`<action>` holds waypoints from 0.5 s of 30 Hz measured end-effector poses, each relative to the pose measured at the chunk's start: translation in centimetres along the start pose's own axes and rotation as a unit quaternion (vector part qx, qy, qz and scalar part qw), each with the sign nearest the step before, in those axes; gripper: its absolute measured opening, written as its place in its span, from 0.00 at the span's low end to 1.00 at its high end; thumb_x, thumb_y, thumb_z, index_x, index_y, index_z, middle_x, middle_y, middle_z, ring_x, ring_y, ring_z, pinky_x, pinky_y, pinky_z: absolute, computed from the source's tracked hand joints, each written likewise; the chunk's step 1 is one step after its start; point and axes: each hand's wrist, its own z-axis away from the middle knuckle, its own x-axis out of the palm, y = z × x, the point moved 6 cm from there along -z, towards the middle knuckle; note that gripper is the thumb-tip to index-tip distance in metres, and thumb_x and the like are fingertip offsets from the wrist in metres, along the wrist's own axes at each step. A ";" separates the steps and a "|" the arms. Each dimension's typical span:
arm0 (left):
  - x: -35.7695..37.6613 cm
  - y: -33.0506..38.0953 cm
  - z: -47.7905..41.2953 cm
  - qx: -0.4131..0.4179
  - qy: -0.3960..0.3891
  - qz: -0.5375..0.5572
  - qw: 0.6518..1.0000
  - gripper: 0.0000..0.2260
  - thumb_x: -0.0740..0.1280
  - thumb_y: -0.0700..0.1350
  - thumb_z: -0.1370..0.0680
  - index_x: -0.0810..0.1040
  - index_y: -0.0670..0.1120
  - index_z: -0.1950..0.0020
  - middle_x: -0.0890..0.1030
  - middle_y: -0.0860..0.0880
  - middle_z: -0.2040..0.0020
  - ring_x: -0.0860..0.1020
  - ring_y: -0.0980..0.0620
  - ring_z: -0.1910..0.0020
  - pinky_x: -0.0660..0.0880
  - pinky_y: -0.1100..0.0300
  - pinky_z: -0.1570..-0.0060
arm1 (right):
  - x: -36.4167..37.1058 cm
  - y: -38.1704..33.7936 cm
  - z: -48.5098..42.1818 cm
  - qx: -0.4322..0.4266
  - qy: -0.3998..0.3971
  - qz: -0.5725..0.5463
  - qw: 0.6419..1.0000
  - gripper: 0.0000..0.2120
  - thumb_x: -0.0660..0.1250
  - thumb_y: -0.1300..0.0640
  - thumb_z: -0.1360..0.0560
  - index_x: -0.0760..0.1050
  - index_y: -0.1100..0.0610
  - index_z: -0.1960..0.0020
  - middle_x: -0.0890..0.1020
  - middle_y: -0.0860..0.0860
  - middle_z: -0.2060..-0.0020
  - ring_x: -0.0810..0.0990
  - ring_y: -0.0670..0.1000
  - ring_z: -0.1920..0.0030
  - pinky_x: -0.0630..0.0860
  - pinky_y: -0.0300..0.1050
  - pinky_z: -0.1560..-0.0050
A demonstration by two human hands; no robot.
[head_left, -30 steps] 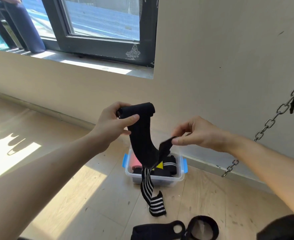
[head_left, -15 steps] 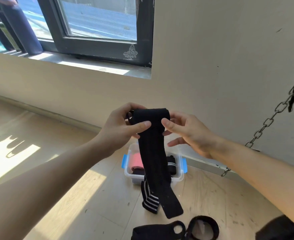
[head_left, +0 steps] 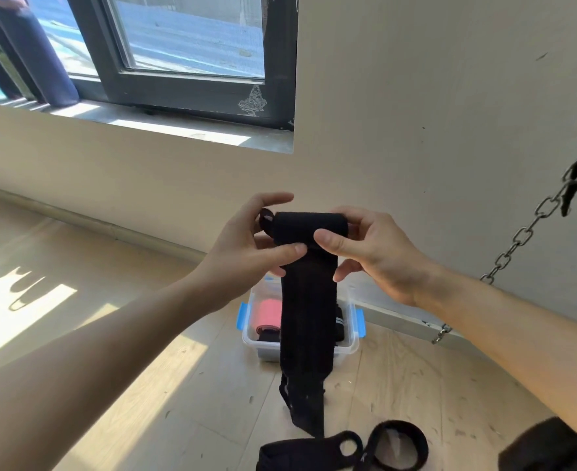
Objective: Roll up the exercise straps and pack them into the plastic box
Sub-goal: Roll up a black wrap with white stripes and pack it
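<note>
Black strap (head_left: 306, 307) hangs from your 2 hands, which pinch its rolled top. Your left hand (head_left: 243, 256) curls thumb and fingers round 1 end, your right hand (head_left: 379, 256) round the other. Its tail dangles in front of the box (head_left: 263, 350) on the floor (head_left: 185, 402), just above loose straps (head_left: 314, 453)
</note>
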 end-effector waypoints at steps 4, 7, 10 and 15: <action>0.8 -1.0 0.3 -0.116 -0.113 0.045 0.986 0.21 0.71 0.54 0.25 0.77 0.51 0.33 0.85 0.47 0.42 0.85 0.47 0.46 0.82 0.56 0.59 | -0.5 -0.1 0.0 -0.044 0.023 -0.013 0.999 0.15 0.74 0.63 0.26 0.81 0.57 0.40 0.83 0.57 0.52 0.83 0.50 0.54 0.80 0.44 0.64; 0.9 -0.7 0.4 -0.127 -0.099 0.054 0.986 0.21 0.70 0.60 0.23 0.80 0.49 0.36 0.85 0.45 0.44 0.86 0.46 0.49 0.81 0.56 0.58 | -0.4 0.2 0.0 -0.077 0.022 0.008 0.997 0.18 0.75 0.69 0.28 0.82 0.55 0.41 0.83 0.58 0.47 0.80 0.60 0.47 0.80 0.44 0.63; 0.7 -0.5 0.3 -0.122 -0.053 0.052 0.990 0.18 0.70 0.54 0.22 0.79 0.44 0.39 0.84 0.39 0.44 0.86 0.46 0.53 0.82 0.55 0.59 | -0.4 0.2 0.0 -0.097 0.030 0.023 0.995 0.21 0.75 0.72 0.30 0.82 0.55 0.42 0.84 0.54 0.46 0.80 0.60 0.45 0.81 0.45 0.63; 0.4 -0.4 0.1 -0.082 -0.029 0.046 0.995 0.13 0.73 0.43 0.22 0.79 0.44 0.39 0.83 0.37 0.45 0.85 0.46 0.51 0.84 0.54 0.59 | -0.4 0.2 -0.1 -0.056 0.010 0.035 0.998 0.24 0.78 0.66 0.30 0.80 0.50 0.38 0.83 0.52 0.44 0.83 0.51 0.47 0.84 0.50 0.59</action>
